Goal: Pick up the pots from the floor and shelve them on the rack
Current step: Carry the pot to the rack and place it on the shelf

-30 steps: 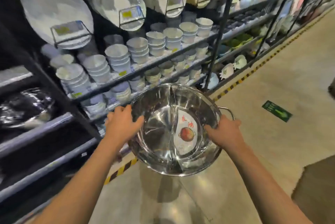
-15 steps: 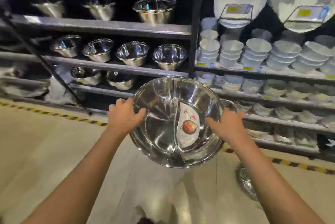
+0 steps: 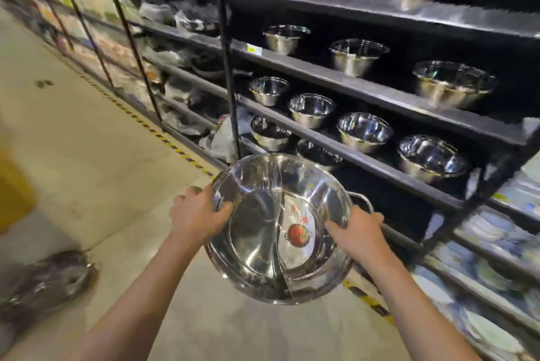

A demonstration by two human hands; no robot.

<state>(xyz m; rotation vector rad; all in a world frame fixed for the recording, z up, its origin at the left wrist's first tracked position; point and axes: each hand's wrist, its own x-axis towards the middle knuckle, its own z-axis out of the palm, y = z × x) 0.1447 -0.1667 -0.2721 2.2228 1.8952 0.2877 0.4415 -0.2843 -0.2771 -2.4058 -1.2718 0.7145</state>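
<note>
Both hands grip one steel pot (image 3: 263, 232), held in the air in front of the rack (image 3: 365, 153), above the floor (image 3: 87, 170). Left hand (image 3: 195, 216) is clamped on the left rim, thumb over the edge and inside the pot. Right hand (image 3: 355, 233) is clamped on the right rim beside the loop handle (image 3: 362, 200), thumb inside. The pot is tilted toward the camera, with a divider (image 3: 279, 214) down the middle and a label (image 3: 299, 232) showing a red pot picture in the right half. On the rack, more steel pots sit on several shelves, e.g. one (image 3: 432, 157) on a lower shelf just right of the held pot and one (image 3: 454, 87) higher up. Another pot (image 3: 46, 283) lies on the floor at lower left, blurred. Yellow-black striped tape (image 3: 163, 138) runs along the rack base.
</note>
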